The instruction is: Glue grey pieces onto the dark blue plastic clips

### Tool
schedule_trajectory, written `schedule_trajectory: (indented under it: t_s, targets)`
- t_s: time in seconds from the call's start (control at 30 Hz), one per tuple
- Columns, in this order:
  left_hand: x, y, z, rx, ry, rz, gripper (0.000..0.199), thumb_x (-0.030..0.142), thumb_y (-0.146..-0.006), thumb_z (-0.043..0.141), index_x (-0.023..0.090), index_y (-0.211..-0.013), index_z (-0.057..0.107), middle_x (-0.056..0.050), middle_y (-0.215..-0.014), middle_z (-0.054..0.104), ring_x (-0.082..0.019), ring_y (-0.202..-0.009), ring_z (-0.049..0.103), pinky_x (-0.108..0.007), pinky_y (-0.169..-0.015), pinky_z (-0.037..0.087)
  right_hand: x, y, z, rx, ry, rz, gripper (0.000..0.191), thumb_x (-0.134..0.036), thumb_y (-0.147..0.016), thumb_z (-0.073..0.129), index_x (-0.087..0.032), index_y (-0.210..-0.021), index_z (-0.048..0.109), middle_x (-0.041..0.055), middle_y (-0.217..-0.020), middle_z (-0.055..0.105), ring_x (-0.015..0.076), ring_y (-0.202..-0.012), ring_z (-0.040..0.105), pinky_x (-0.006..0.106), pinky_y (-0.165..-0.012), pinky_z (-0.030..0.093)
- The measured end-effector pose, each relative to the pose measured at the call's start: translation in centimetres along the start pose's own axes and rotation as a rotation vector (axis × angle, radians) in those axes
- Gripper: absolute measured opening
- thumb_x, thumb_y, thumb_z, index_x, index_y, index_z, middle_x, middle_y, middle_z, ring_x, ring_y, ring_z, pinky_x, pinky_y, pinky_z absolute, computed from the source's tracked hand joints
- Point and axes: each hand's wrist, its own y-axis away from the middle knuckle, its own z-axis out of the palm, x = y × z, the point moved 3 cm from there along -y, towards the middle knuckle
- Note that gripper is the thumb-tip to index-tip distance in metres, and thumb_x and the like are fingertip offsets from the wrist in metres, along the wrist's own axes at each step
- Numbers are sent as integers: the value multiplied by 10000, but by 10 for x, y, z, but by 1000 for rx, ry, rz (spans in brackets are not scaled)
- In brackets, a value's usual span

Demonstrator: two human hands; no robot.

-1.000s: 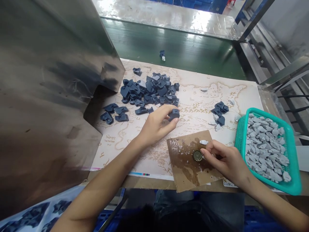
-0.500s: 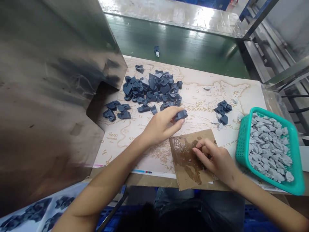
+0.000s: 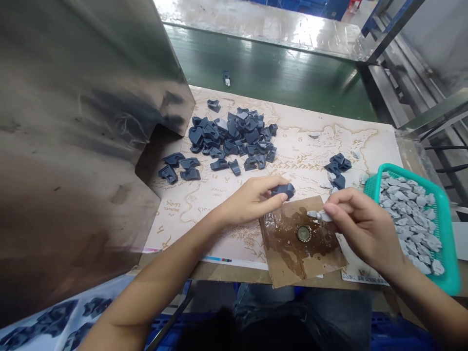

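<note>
My left hand point(image 3: 256, 197) is closed on a dark blue plastic part point(image 3: 285, 190), just above the far edge of a cardboard piece point(image 3: 288, 270). Between the thumb and fingers of my right hand point(image 3: 361, 222) is a small light grey plastic piece point(image 3: 321, 215), held over the same cardboard. A wet brown stain covers much of that cardboard, and a round bottle-cap-like thing point(image 3: 303, 233) lies in its middle. Beyond my left hand spreads a pile of dark blue parts point(image 3: 230, 134).
A green basket point(image 3: 452, 263) of light grey pieces stands at the right. A few dark parts point(image 3: 338, 163) lie near it on the map-printed sheet point(image 3: 204, 209). Sheet metal point(image 3: 73, 146) walls off the left. Behind runs a green conveyor belt point(image 3: 285, 68) carrying one assembled part point(image 3: 227, 78).
My right hand has moved right and up, and a grey piece now shows in its fingers. My left hand has shifted slightly right and nearer with the dark part. The part on the belt has moved left.
</note>
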Motion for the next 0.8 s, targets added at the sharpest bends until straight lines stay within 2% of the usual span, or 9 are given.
schedule_trajectory:
  t_s: [0.13, 0.33, 0.53, 0.67, 0.8]
  targets:
    - [1, 2, 7, -102, 241, -42, 165, 294, -895, 468, 182, -880, 589, -36, -793, 669, -141, -688, 643, -249, -645, 536, -10, -9, 0, 8, -178, 66, 431, -644, -865, 572, -229, -763, 519, -31, -504, 517, 111, -421, 484, 221, -400, 378]
    - [-2, 3, 11, -159, 455, -132, 279, 415, -887, 532, 143, -919, 584, -45, -812, 642, -128, -674, 606, -241, -639, 508, -17, -13, 11, -87, -300, -18, 307, -509, -927, 577, -210, -872, 535, -6, -645, 604, 116, -587, 603, 188, -497, 478]
    - [-2, 3, 12, -170, 469, -119, 266, 409, -882, 544, 145, -892, 569, -9, -750, 582, -93, -625, 543, -209, -605, 478, -16, -13, 11, -111, -213, -89, 142, -352, -971, 542, -213, -943, 534, -5, -705, 624, 110, -641, 620, 191, -578, 495]
    - [-3, 4, 13, -107, 478, -110, 326, 458, -913, 476, 150, -965, 571, -53, -912, 596, -122, -729, 584, -240, -672, 538, -17, -14, 11, -80, -287, -61, 101, -312, -959, 554, -212, -956, 536, -16, -659, 613, 108, -586, 596, 194, -515, 471]
    - [0, 3, 11, -31, 336, -21, 289, 381, -948, 424, 163, -1051, 583, -78, -1028, 600, -137, -831, 598, -252, -726, 551, -18, -14, 10, -1, -404, 30, 141, -321, -918, 592, -214, -873, 512, -42, -569, 577, 99, -478, 527, 201, -427, 416]
